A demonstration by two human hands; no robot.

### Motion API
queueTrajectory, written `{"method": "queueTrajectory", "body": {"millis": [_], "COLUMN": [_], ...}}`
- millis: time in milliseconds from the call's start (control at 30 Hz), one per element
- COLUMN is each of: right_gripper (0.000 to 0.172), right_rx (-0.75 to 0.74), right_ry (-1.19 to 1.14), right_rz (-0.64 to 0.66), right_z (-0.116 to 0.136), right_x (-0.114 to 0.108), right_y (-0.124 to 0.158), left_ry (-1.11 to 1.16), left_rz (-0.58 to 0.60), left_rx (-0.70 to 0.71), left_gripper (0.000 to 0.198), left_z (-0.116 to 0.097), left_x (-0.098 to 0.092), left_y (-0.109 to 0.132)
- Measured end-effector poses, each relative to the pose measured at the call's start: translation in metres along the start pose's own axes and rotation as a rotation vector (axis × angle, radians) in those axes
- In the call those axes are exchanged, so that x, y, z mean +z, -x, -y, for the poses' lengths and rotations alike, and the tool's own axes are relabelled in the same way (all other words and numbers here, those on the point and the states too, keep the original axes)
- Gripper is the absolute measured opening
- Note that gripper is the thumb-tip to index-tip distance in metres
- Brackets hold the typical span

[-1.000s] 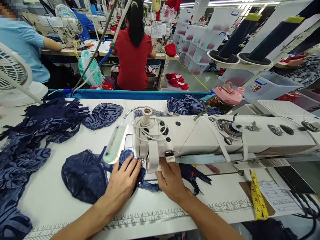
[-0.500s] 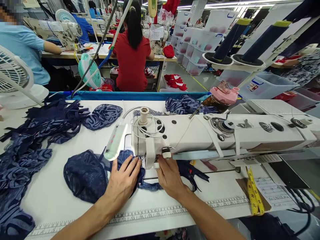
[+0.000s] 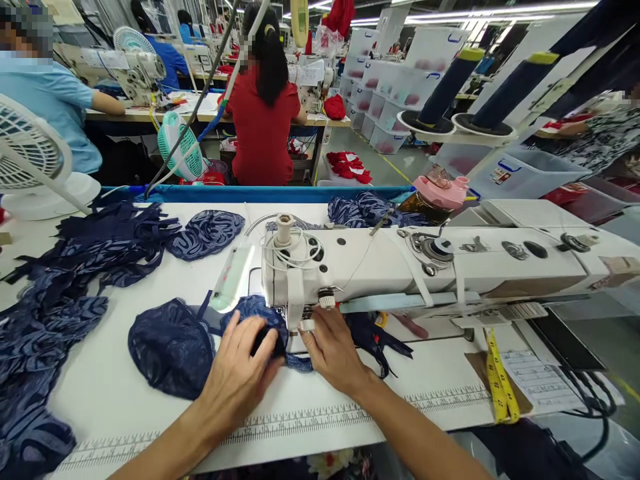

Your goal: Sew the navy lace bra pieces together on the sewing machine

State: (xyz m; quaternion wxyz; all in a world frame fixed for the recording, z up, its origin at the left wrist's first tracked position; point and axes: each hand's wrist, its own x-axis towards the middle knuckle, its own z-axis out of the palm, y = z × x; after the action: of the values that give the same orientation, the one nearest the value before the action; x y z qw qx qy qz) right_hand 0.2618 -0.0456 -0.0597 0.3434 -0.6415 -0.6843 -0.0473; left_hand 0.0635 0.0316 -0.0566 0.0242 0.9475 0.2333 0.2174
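Observation:
A navy lace bra (image 3: 173, 347) lies on the sewing machine's white table, with one rounded cup spread to the left and the rest bunched under the needle area. My left hand (image 3: 243, 357) has its fingers bent over the bunched lace just left of the presser foot, gathering a fold of it. To the right of the foot, my right hand (image 3: 335, 350) holds the bra's narrow edge with fingers pressed together. Its fingertips are partly hidden behind the head of the sewing machine (image 3: 295, 280). The needle itself is hard to make out.
Navy lace pieces (image 3: 35, 360) are heaped along the left side, and one cup piece (image 3: 207, 233) lies behind. A pink-lidded bottle (image 3: 440, 193) stands behind the machine arm. At right are a yellow tape measure (image 3: 500, 380) and paper. People sew beyond the table.
My left hand has gone from lying flat on the fabric to bent fingers that lift and bunch the lace. My right hand stays beside the presser foot. The view has shifted slightly.

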Motion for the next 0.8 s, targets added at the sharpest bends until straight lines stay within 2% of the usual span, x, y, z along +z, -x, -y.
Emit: {"method": "queueTrajectory", "body": {"millis": [100,167,200,267,333,400,433,467,533,600,667,733,800], "right_gripper": [0.014,0.012,0.012,0.017,0.02,0.016,0.014,0.012,0.011,0.015,0.018,0.017,0.016], "right_rx": [-0.081,-0.162,-0.189,-0.208,-0.212,-0.243,-0.27,-0.3,-0.341,-0.342,-0.327,-0.319,-0.321], "right_ry": [-0.012,0.011,0.034,0.087,0.115,0.099,0.082,0.061,0.028,0.013,0.012,0.018,0.022], "right_rz": [0.156,0.263,0.299,0.342,0.363,0.369,0.37,0.373,0.373,0.358,0.333,0.318,0.313], "right_z": [0.01,0.018,0.022,0.026,0.026,0.024,0.022,0.02,0.018,0.017,0.018,0.019,0.019], "right_x": [-0.009,-0.013,-0.014,-0.012,-0.009,-0.008,-0.007,-0.008,-0.008,-0.008,-0.007,-0.006,-0.006], "right_y": [0.007,0.012,0.014,0.015,0.013,0.009,0.008,0.006,0.005,0.006,0.008,0.01,0.012], "left_ry": [0.066,0.101,0.129,0.201,0.276,0.339,0.351,0.336,0.223,0.068,-0.011,-0.01,0.0], "left_rz": [0.028,-0.016,-0.053,-0.125,-0.173,-0.162,-0.124,-0.083,-0.022,-0.039,-0.087,-0.09,-0.063], "left_rx": [-0.002,-0.013,-0.015,-0.056,-0.169,-0.283,-0.296,-0.264,-0.105,0.08,0.205,0.263,0.262], "left_gripper": [0.025,0.016,0.02,0.03,0.031,0.026,0.022,0.019,0.015,0.014,0.022,0.026,0.03], "left_z": [-0.003,0.001,0.005,0.013,0.022,0.027,0.028,0.028,0.026,0.023,0.022,0.022,0.023], "left_x": [-0.004,-0.003,-0.003,-0.004,-0.01,-0.017,-0.02,-0.022,-0.022,-0.016,-0.009,-0.003,0.0], "left_y": [0.02,0.028,0.03,0.025,0.012,-0.002,-0.009,-0.013,-0.018,-0.016,-0.013,-0.01,-0.009]}}
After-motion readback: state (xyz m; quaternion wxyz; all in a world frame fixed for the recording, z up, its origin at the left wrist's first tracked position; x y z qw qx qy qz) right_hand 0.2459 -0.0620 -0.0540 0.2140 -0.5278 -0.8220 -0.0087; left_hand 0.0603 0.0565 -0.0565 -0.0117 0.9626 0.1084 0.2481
